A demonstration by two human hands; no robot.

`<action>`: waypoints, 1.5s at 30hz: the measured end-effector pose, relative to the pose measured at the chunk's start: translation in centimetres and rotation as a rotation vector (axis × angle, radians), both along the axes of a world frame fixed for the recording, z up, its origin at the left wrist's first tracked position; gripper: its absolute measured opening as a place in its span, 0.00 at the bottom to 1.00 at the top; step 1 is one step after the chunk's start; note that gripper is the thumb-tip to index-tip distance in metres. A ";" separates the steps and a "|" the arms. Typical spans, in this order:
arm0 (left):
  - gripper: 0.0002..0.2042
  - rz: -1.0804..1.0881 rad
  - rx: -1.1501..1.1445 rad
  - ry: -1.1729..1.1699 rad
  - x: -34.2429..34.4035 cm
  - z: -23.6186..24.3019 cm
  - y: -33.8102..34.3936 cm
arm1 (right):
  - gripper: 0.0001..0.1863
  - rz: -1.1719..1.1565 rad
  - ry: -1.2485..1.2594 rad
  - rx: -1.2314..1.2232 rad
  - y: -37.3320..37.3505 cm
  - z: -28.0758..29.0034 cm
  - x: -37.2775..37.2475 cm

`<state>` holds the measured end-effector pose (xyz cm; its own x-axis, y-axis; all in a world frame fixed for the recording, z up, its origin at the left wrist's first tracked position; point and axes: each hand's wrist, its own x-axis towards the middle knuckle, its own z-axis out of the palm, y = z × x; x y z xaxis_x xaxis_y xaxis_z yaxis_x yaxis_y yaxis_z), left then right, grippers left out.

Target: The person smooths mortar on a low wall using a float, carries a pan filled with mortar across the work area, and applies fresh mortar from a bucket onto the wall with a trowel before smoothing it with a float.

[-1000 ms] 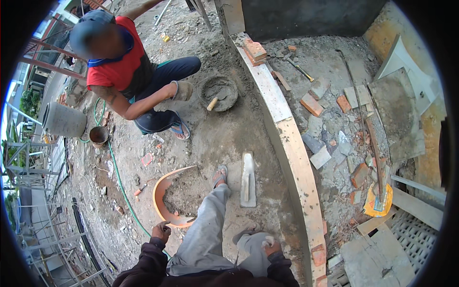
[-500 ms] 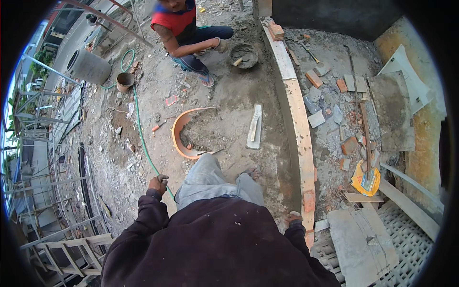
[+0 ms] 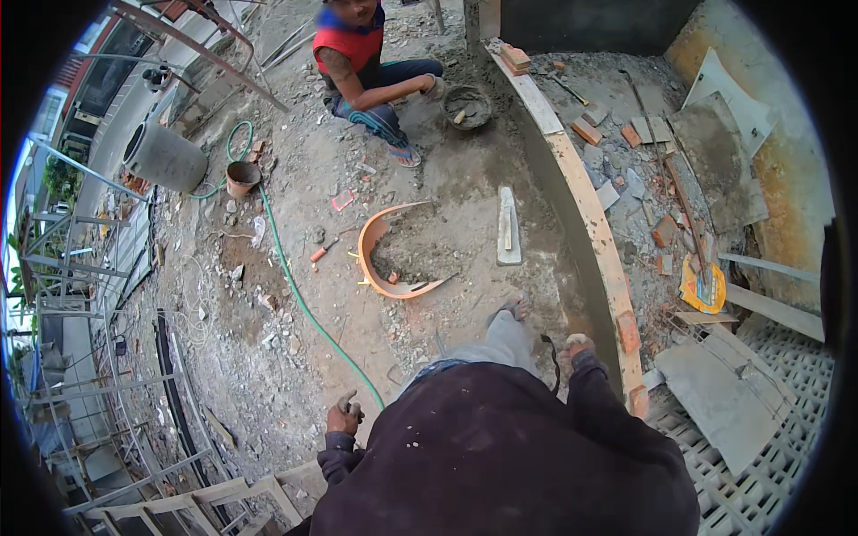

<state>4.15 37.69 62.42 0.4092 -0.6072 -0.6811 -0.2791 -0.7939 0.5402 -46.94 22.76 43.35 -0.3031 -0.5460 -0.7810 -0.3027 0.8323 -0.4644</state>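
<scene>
My left hand (image 3: 344, 417) hangs beside my body, near the green hose (image 3: 308, 314) on the ground. Its fingers are loosely bent and apart, and nothing shows in them. My right hand (image 3: 579, 343) is low by the plank-topped wall (image 3: 590, 210); its fingers are too small and partly hidden to read. A dark strap-like thing (image 3: 551, 362) hangs just left of that hand, and I cannot tell whether they touch. Ahead lies a curved orange piece (image 3: 368, 255) around grey mortar mix (image 3: 393, 250). A plastering float (image 3: 508, 228) rests on the ground to its right.
A person (image 3: 366, 80) squats ahead, a gloved hand by a black mortar basin (image 3: 466, 109). A bucket (image 3: 241, 179) and a concrete cylinder (image 3: 165, 156) stand at left. Rubble, bricks (image 3: 585, 131) and a yellow sack (image 3: 702, 286) lie beyond the wall. A wooden ladder-like frame (image 3: 223, 500) is near-left.
My view and body have shifted, so the ground things sit differently in it. My left hand has dropped lower, its fingers looser. The dark strap-like thing has come into view by my right hand.
</scene>
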 end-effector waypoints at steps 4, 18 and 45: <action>0.17 0.095 0.018 -0.121 5.4 1.5 8.3 | 0.04 -0.099 -0.285 -0.050 0.3 1.1 6.4; 0.20 -0.299 -0.379 -0.536 26.5 0.7 -12.5 | 0.08 0.914 0.114 0.373 0.5 -17.0 21.8; 0.16 -0.638 0.223 -0.393 72.2 -9.7 -43.1 | 0.27 -1.158 -0.300 0.242 -13.5 -11.9 60.2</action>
<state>76.31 -5.41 52.71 0.2637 -0.6722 -0.6918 -0.8557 -0.4940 0.1539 13.27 9.24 31.46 -0.3047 0.0962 -0.9476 0.7676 0.6138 -0.1845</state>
